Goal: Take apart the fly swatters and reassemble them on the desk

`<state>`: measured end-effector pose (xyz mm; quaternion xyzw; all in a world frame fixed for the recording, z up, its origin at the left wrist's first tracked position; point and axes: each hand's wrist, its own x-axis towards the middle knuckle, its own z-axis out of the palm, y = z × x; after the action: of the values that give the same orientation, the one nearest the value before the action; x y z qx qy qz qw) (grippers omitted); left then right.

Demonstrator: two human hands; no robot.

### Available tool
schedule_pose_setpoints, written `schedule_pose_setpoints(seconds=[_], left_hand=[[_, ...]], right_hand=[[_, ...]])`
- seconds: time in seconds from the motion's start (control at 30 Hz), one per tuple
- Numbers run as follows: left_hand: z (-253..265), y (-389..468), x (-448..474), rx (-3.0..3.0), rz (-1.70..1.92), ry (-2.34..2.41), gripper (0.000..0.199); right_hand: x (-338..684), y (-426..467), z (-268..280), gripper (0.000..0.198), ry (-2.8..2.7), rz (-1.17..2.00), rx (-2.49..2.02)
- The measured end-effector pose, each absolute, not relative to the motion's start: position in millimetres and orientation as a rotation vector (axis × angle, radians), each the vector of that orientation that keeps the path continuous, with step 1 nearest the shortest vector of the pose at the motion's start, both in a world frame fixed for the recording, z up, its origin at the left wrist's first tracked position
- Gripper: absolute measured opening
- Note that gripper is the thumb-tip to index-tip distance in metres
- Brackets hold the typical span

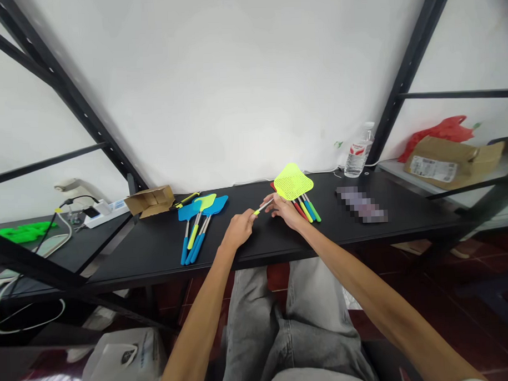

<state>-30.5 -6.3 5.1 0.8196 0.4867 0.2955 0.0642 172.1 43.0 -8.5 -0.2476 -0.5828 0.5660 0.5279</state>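
A yellow-green fly swatter [293,182] with a perforated head and a thin metal shaft is between my two hands above the black table. My left hand [240,229] is closed round its handle. At the other end, my right hand [284,210] grips the shaft near the head, its fingers slightly curled. Partly hidden behind the head and my right hand lie several swatters with red, yellow, blue and green handles [308,209]. To the left lies another group of swatters with blue heads [215,206] and a yellow-green head [207,201].
An open cardboard box [150,201] and a yellow-and-black cutter [187,200] are at the back left of the table [135,250]. A water bottle [358,153] stands at the back right, near a blurred-out object [361,204]. Black metal posts [403,68] frame both sides.
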Motion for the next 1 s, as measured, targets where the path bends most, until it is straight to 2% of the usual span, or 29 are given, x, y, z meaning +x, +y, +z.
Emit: schedule_pose_setpoints(seconds=[0.2, 0.4, 0.53, 0.73, 0.83, 1.0], left_hand=[[5, -5, -29, 2.486, 0.890, 1.518, 0.027], [6, -4, -26, 2.490, 0.898, 1.592, 0.029], [7, -5, -25, 2.569, 0.799, 1.683, 0.029], [8, -7, -23, 2.568, 0.776, 1.629, 0.032], [7, -8, -23, 2.581, 0.784, 1.622, 0.032], [7, -7, -24, 2.577, 0.787, 1.634, 0.033]], right_hand=[[165, 42, -6, 0.047, -1.530, 1.270, -0.703], [156, 41, -8, 0.034, -1.866, 1.052, -0.696], [160, 46, -11, 0.038, -1.733, 1.086, -0.755], [162, 52, -14, 0.033, -1.300, 1.175, -0.828], [161, 52, -16, 0.030, -1.281, 1.142, -0.869], [161, 52, -20, 0.047, -1.416, 0.972, -0.976]])
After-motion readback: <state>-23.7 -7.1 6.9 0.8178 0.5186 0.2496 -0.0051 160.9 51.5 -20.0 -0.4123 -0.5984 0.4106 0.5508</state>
